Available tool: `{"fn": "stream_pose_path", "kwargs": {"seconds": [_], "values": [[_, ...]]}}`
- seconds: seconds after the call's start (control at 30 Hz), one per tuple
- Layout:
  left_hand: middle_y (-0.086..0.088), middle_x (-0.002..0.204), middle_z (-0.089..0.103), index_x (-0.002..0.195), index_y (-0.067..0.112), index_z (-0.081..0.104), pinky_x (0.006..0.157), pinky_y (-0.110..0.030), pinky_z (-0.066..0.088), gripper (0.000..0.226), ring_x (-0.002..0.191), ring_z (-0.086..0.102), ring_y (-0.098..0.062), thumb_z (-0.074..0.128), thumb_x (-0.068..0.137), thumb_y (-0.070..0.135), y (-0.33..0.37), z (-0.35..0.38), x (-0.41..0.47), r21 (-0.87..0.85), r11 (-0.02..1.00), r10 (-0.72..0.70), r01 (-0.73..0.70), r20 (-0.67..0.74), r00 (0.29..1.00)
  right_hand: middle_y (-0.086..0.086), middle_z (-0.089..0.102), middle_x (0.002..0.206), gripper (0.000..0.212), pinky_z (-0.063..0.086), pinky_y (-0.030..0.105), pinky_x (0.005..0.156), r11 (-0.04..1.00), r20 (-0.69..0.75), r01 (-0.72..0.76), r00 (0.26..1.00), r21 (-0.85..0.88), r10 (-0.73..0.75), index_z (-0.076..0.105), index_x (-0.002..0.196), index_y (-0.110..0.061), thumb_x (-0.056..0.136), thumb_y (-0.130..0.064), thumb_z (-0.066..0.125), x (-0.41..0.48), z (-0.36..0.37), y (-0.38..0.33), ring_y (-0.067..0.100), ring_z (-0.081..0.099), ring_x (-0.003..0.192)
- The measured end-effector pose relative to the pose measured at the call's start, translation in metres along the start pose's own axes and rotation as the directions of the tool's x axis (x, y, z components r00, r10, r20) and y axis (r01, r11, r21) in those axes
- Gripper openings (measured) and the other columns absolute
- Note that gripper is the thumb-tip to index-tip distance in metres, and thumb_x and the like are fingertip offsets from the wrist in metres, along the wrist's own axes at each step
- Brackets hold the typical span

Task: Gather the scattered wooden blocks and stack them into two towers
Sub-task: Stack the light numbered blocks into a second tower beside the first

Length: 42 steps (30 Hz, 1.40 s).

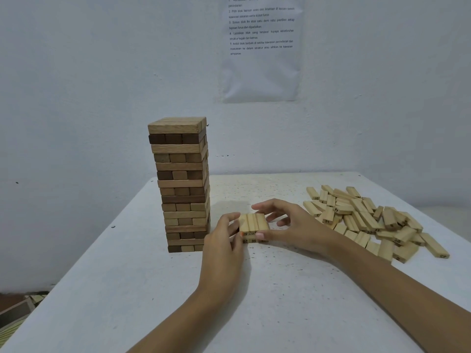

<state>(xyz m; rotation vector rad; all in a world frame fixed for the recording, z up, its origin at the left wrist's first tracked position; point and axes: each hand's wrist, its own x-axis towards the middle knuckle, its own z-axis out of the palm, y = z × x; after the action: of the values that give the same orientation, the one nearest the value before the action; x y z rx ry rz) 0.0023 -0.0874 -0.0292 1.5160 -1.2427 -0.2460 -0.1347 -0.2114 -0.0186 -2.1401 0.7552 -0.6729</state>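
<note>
White table: tall tower, low block stack, loose block pile.

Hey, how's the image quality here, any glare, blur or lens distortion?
Head view: soft, even light, no glare; faint shadows fall on the white table beside the left hand and behind the low block stack; the wide lens makes the tall tower taper downward; print on the wall sheet is soft; numbers in the loose block pile are mostly unreadable.

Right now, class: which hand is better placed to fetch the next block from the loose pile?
Probably the right hand: the loose pile lies on its side, just beyond it. The left hand is across the small new stack, beside the tall tower.
</note>
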Motion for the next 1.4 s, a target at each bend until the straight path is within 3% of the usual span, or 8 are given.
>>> {"fn": "stream_pose_path", "kwargs": {"seconds": [0.2,0.53,1.4], "values": [[0.004,0.112,0.064,0.123,0.012,0.055,0.073,0.002,0.040,0.032,0.103,0.055,0.001,0.049,0.095,-0.001,0.0013,-0.0005,-0.0002,-0.006,1.000,0.017,-0.017,-0.011,1.000,-0.020,0.060,0.119,0.052,0.041,0.014,0.086,1.000,0.010,-0.010,1.000,-0.002,0.010,0.058,0.121,-0.041,0.075,-0.034,0.081,-0.0004,-0.0003,0.0001,-0.004,0.054,0.107],[-0.002,0.120,0.065,0.124,0.013,0.055,0.077,0.003,0.040,0.033,0.115,0.056,-0.007,0.050,0.095,0.000,0.0001,-0.0002,-0.0002,0.008,1.000,0.005,-0.005,-0.010,1.000,-0.021,0.059,0.121,0.054,0.040,0.014,0.088,1.000,0.024,-0.023,0.999,0.011,0.023,0.057,0.124,-0.042,0.076,-0.033,0.081,-0.0005,-0.0004,-0.0004,-0.003,0.053,0.109],[-0.001,0.124,0.063,0.122,0.017,0.055,0.075,0.000,0.044,0.034,0.108,0.057,-0.005,0.052,0.094,-0.001,0.0008,0.0009,-0.0009,-0.020,1.000,-0.016,0.016,0.001,1.000,-0.021,0.059,0.119,0.060,0.037,0.015,0.085,0.999,0.027,-0.031,0.999,0.030,0.030,0.054,0.127,-0.043,0.074,-0.032,0.082,-0.0020,0.0016,-0.0041,-0.006,0.052,0.106]]}}
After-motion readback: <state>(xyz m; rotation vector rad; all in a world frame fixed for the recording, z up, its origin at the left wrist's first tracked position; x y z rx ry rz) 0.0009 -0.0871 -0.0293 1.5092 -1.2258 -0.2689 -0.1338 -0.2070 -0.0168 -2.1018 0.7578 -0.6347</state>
